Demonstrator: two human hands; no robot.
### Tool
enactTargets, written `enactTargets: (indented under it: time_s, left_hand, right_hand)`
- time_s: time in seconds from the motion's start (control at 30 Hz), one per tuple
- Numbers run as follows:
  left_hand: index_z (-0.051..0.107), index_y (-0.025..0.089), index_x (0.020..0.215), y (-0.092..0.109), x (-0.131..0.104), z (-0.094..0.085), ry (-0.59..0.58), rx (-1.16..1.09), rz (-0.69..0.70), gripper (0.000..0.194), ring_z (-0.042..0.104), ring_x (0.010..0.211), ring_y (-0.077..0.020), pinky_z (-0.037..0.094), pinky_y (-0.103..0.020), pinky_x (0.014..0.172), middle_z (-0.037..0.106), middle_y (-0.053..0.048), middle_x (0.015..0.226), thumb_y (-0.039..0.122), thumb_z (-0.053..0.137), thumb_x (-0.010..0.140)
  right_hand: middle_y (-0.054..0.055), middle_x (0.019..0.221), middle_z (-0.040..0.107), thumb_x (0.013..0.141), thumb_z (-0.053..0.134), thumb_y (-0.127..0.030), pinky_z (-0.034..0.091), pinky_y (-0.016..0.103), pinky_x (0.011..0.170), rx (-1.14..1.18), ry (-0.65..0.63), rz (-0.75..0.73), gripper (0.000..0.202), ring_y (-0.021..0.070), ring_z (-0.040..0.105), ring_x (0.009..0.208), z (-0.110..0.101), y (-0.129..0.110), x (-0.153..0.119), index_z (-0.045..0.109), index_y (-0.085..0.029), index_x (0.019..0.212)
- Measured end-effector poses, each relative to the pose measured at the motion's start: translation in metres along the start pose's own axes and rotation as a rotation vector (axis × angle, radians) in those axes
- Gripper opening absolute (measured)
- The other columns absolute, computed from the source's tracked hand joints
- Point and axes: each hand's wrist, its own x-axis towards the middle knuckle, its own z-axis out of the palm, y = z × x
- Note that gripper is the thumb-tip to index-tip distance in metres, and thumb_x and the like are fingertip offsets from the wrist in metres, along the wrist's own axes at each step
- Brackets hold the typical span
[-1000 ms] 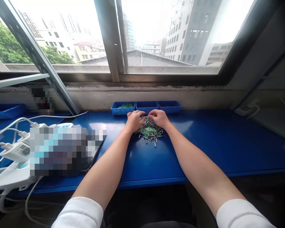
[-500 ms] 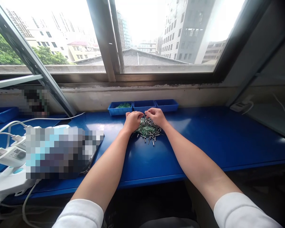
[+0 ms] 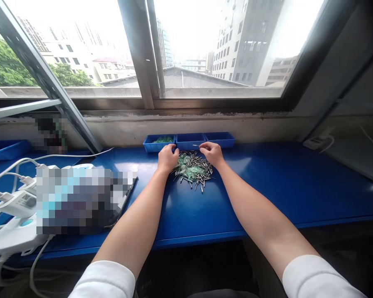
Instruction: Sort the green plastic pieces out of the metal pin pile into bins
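A pile of thin metal rods lies on the blue table, with green pieces, plastic-looking, mixed through it. Above the pile's right side, my right hand pinches one thin metal rod, which points left from the fingertips. My left hand is at the pile's left edge, in front of the left blue bin. Its fingers are curled together, and I cannot make out what is between them. More green pieces lie inside that left bin.
Two more blue bins join the left one along the wall. On the left are a white power strip with plugs and cables, and a blurred flat item. A metal post rises behind them.
My hands were close together over the pile and have moved apart, left hand leftward, right hand rightward. The rod in my right hand now shows clearly. The view has shifted slightly.
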Motion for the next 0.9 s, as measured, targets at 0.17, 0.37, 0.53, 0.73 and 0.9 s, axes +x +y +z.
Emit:
enactTargets:
  time_s: [0.17,0.37,0.53,0.73,0.9]
  left_hand:
    - [0.064,0.015,0.107,-0.011,0.002,0.002,-0.159,0.027,-0.164,0.036,0.058,0.106,-0.0249,0.043,-0.032,0.091,0.065,-0.011,0.111,0.034,0.048,0.081]
    - [0.063,0.016,0.109,-0.008,-0.001,0.004,-0.247,0.066,-0.153,0.04,0.058,0.105,-0.0255,0.043,-0.031,0.088,0.066,-0.012,0.111,0.041,0.047,0.082]
    - [0.063,0.016,0.107,-0.008,-0.002,0.005,-0.252,0.09,-0.103,0.039,0.058,0.104,-0.0254,0.043,-0.031,0.087,0.065,-0.012,0.111,0.041,0.046,0.082]
    - [0.064,0.016,0.103,-0.008,-0.002,0.007,-0.253,0.094,-0.082,0.037,0.058,0.101,-0.0256,0.043,-0.032,0.085,0.066,-0.012,0.107,0.04,0.045,0.082]
    - [0.065,0.017,0.097,-0.01,-0.003,0.007,-0.245,0.094,-0.072,0.034,0.059,0.098,-0.0251,0.043,-0.032,0.084,0.067,-0.011,0.103,0.04,0.045,0.082]
  right_hand:
    - [0.004,0.088,0.068,0.068,0.054,-0.024,0.045,0.032,0.083,-0.205,0.092,0.01,0.034,0.0209,0.056,0.086,-0.007,0.007,0.004,0.071,-0.019,0.097]
    - [0.001,0.13,0.054,0.072,0.051,-0.025,0.035,0.038,0.097,-0.381,0.077,0.04,0.054,0.0262,0.041,0.115,-0.009,0.011,0.009,0.057,-0.02,0.125]
    - [0.002,0.143,0.039,0.077,0.048,-0.035,0.032,0.044,0.095,-0.476,0.108,0.127,0.062,0.0301,0.036,0.113,-0.005,0.015,0.013,0.043,-0.021,0.136]
    - [0.002,0.148,0.03,0.076,0.049,-0.039,0.031,0.046,0.095,-0.562,0.103,0.191,0.068,0.0306,0.033,0.111,-0.004,0.018,0.015,0.036,-0.02,0.14]
    - [0.003,0.152,0.02,0.075,0.052,-0.041,0.032,0.051,0.094,-0.568,0.053,0.238,0.072,0.034,0.031,0.113,-0.004,0.024,0.016,0.032,-0.022,0.141]
